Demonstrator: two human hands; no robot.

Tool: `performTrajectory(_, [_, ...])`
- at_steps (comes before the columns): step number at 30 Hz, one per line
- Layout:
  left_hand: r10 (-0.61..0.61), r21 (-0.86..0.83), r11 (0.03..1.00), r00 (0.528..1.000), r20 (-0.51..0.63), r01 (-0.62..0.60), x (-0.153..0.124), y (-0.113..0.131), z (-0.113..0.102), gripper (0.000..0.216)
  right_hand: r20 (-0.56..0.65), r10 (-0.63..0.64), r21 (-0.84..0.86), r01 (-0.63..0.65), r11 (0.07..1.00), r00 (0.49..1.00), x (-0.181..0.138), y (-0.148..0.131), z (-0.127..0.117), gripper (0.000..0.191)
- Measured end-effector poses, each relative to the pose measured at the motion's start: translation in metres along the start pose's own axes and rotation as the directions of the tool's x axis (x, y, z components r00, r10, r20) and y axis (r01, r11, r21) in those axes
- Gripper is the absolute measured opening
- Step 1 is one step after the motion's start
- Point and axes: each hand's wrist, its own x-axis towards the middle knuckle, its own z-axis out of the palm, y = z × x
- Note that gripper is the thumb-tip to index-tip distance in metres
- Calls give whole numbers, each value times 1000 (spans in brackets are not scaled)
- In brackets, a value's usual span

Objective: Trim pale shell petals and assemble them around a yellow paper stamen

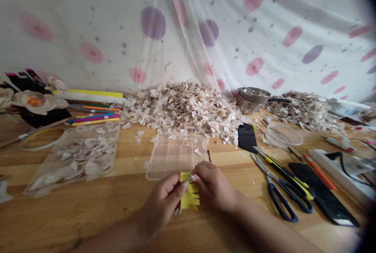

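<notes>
A small strip of yellow crepe paper (188,202), cut into a fringe along its right side, is between my two hands above the near part of the table. My left hand (166,196) grips its left edge, thumb pressed on the front and fingers behind it. The fingers of my right hand (216,186) pinch the strip at its upper right. Just beyond my hands lies a clear divided plastic tray (176,157) with a few pale petal-like pieces on it.
Behind the tray spreads a large heap of pale petals (188,106). On the left lies a petal-filled plastic tray (110,159). Scissors (273,190), a yellow-black cutter (289,176), a black phone (323,194) and a power strip (346,178) lie right. Metal bowls (252,98) stand behind.
</notes>
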Motion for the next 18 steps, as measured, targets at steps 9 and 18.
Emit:
performTrajectory(9, [-3, -22, 1000, 998, 58, 5, -2, -1, 0, 43, 18, 2, 54, -3, 999, 1000, -3, 2, 0, 55])
performTrajectory(18, [-6, -44, 999, 1000, -6, 5, -2, 0, 1, 42, -31, 0, 165, 5, 986, 1000, -3, 0, -2, 19])
